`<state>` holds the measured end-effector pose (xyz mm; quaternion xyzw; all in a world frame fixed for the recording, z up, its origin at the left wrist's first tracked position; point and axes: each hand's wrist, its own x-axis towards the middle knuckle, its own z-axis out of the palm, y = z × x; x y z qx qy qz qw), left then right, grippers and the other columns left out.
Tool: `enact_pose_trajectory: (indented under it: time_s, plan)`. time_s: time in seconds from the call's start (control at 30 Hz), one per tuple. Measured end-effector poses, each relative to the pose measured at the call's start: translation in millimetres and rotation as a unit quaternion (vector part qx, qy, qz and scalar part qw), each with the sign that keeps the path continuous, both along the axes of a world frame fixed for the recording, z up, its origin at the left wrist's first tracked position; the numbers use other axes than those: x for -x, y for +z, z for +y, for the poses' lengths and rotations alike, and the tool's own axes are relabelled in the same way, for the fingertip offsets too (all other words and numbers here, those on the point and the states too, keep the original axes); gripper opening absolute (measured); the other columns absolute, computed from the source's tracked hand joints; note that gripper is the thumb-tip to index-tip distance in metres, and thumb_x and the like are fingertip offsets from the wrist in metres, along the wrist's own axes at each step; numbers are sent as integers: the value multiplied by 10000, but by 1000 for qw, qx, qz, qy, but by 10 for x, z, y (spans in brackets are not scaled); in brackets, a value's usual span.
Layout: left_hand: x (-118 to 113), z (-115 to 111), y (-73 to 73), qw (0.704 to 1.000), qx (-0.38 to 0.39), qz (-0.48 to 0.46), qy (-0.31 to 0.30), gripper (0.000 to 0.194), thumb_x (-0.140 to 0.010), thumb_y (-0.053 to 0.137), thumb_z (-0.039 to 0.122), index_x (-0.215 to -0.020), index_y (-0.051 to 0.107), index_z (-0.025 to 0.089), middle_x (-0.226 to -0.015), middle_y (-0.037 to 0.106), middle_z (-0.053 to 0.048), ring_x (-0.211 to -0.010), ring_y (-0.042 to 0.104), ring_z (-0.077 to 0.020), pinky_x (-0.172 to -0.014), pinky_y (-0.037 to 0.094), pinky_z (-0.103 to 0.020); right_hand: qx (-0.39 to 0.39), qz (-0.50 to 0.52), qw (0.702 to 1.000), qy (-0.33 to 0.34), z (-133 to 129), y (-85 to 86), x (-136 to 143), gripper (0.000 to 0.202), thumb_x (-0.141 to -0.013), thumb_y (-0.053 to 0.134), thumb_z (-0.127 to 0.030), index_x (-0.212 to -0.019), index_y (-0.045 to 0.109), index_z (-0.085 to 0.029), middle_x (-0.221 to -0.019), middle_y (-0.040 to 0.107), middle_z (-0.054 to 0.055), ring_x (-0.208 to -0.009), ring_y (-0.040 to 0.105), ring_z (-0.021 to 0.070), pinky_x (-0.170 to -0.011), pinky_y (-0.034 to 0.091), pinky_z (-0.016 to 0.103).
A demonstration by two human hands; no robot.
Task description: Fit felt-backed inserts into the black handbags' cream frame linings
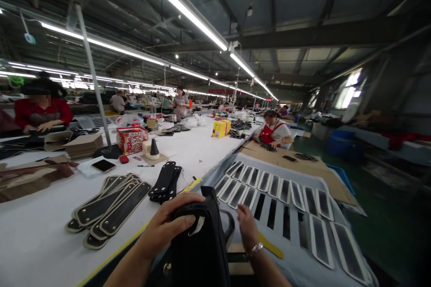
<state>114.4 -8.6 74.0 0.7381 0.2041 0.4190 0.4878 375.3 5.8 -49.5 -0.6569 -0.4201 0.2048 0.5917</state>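
Note:
A black bag-like item (pixel 200 246) stands upright at the bottom centre, close to the camera. My left hand (pixel 177 219) is wrapped over its upper left edge, thumb on the near side. Just right of the item is my right hand (pixel 246 224), with a bracelet at the wrist; its fingers are curled, and whether they hold anything cannot be made out. A dark loop shows between the item and this hand. Beside my right wrist a yellow strip (pixel 271 245) lies on the grey-blue cloth (pixel 269 206).
Black padded pieces (pixel 124 208) and smaller black straps (pixel 164 181) lie on the white table (pixel 188 148). Rows of pale-edged dark panels (pixel 298 195) cover the right table. Further back are a red box (pixel 132 140), a phone (pixel 103 165) and a yellow box (pixel 221 128). Several people work beyond.

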Motion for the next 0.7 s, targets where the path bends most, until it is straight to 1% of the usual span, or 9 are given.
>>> enact_pose_trajectory:
  time_s: [0.07,0.1,0.13,0.2,0.23,0.3,0.4,0.57,0.7]
  plan:
    - [-44,-29,-8,1000,17,-5,9,333,-785,591,337,-1078,643,187,-1160,619,-78,-1135,510,-283,-990,366,-360,-42,-5,998,-55,-85,312,-161,413,-737,466,-509,-959,557,-173,-934,586,88,-877,549,231,-790,456,351]
    - [-76,-46,-7,1000,25,-7,16,324,-798,577,340,-1074,645,186,-1170,617,-80,-1142,509,-283,-996,366,-365,-86,-22,995,-39,-168,507,-176,398,-768,480,-484,-992,560,-165,-887,579,72,-819,546,202,-772,457,330]
    - [-112,-65,-1,999,28,-6,25,313,-811,564,346,-1065,650,184,-1173,618,-83,-1144,511,-280,-1000,366,-368,-102,-36,994,28,-270,711,-145,368,-817,474,-458,-1018,570,-165,-797,556,41,-732,533,170,-727,460,303]
    - [-188,-101,16,999,21,9,44,301,-826,550,358,-1045,660,183,-1155,631,-84,-1124,531,-272,-997,375,-371,-85,-38,980,178,-494,1093,17,336,-870,453,-430,-982,618,-160,-672,495,-2,-566,474,117,-566,433,246]
    - [-224,-116,26,998,11,20,53,299,-824,556,364,-1038,665,186,-1139,640,-83,-1108,543,-269,-989,387,-369,-55,-40,966,249,-592,1246,119,320,-875,467,-419,-961,637,-162,-706,506,0,-535,464,94,-525,420,226]
    - [-285,-138,37,997,-11,39,69,298,-811,577,367,-1039,668,198,-1120,651,-74,-1081,562,-260,-968,410,-358,-24,-53,938,342,-726,1447,290,282,-869,504,-390,-952,665,-174,-789,530,9,-533,492,70,-511,427,202]
    - [-346,-154,29,993,-36,60,93,288,-806,588,352,-1051,664,221,-1113,655,-55,-1067,574,-238,-946,433,-325,-3,-48,923,381,-762,1519,368,229,-842,557,-334,-955,687,-184,-875,541,18,-557,534,62,-533,457,193]
    - [-407,-180,-8,986,-60,91,129,274,-816,578,342,-1053,657,231,-1109,656,-47,-1045,589,-222,-928,452,-303,6,-54,921,385,-716,1473,230,217,-838,564,-297,-952,713,-189,-879,570,26,-614,558,78,-579,471,195]
    - [-477,-218,-14,980,-79,109,145,277,-813,585,335,-1066,648,239,-1125,652,-42,-1051,588,-220,-929,453,-296,10,-103,920,379,-773,1529,160,212,-834,572,-287,-967,716,-206,-915,602,29,-710,573,100,-641,474,192]
